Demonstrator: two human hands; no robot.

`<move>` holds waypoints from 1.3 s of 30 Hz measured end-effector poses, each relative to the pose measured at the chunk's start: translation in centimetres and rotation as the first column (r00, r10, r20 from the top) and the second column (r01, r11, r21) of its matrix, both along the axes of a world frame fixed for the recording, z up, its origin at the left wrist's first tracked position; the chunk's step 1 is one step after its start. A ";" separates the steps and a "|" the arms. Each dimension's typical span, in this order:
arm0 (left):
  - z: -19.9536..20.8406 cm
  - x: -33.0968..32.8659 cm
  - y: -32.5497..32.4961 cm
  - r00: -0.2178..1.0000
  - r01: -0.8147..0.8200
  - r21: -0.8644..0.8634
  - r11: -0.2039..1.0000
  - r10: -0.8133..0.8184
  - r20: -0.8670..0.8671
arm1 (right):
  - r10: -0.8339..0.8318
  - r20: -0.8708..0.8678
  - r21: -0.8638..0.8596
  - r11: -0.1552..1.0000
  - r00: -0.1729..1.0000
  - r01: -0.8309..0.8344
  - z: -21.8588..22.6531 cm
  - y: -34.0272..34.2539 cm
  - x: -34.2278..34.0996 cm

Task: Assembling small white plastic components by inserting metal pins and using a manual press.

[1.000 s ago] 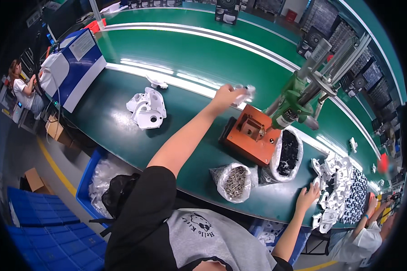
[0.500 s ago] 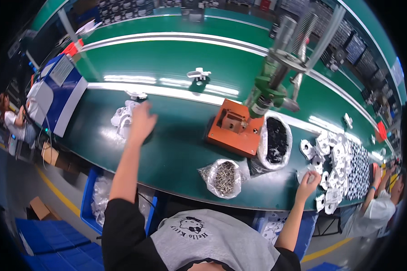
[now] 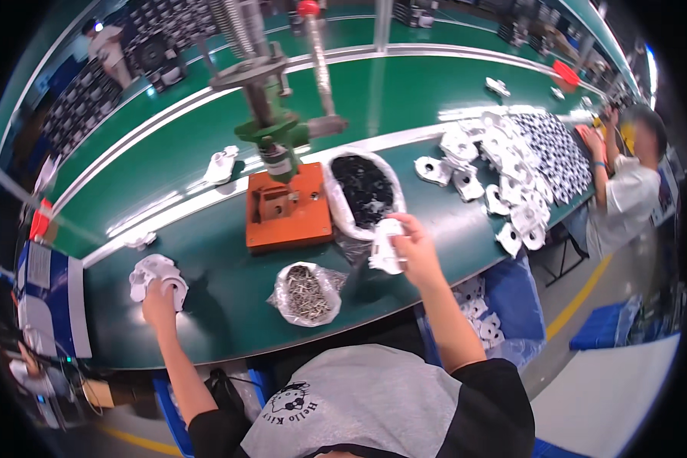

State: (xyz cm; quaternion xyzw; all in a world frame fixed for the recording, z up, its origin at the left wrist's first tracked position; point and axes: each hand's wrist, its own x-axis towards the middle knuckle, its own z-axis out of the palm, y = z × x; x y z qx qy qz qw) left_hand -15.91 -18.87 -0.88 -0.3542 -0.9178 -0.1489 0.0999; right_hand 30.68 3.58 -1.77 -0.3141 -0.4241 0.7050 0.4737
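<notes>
Grey floor, yellow floor stripe, dark green workbench, brighter green conveyor belt behind, lit tube lamp at upper right

Worker's shirt, from where I stand: grey body, black short sleeves, black chest print of cartoon head, curved lettering. Left hand, right hand bare.

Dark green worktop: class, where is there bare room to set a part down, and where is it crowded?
Bare worktop lies between the left white parts and metal pins, and between the right hand and white heap. Crowded: between the orange fixture and black pieces, and under the heap.
</notes>
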 end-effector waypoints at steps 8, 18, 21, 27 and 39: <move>3.0 13.7 4.6 0.252 -0.012 0.717 0.697 -0.692 0.677 | 0.262 0.217 0.255 0.915 0.940 -0.314 6.0 -4.9 -4.2; 2.0 28.1 6.7 0.061 -0.105 0.866 0.489 -0.866 0.496 | 0.020 0.235 0.513 0.847 0.972 -0.141 6.2 -7.2 -7.8; 2.2 28.5 7.1 0.071 -0.095 0.869 0.486 -0.867 0.493 | 0.032 0.221 0.410 0.904 0.975 -0.123 5.9 -7.3 -7.9; 2.4 28.6 7.7 -0.212 -0.313 0.800 0.512 -0.858 0.467 | -0.133 0.297 0.598 0.798 0.946 -0.075 5.3 -7.2 -8.3; 5.0 22.7 9.6 0.342 0.291 0.718 0.632 -0.770 0.539 | -0.089 0.566 0.643 0.670 0.819 -0.371 5.4 -1.8 -5.5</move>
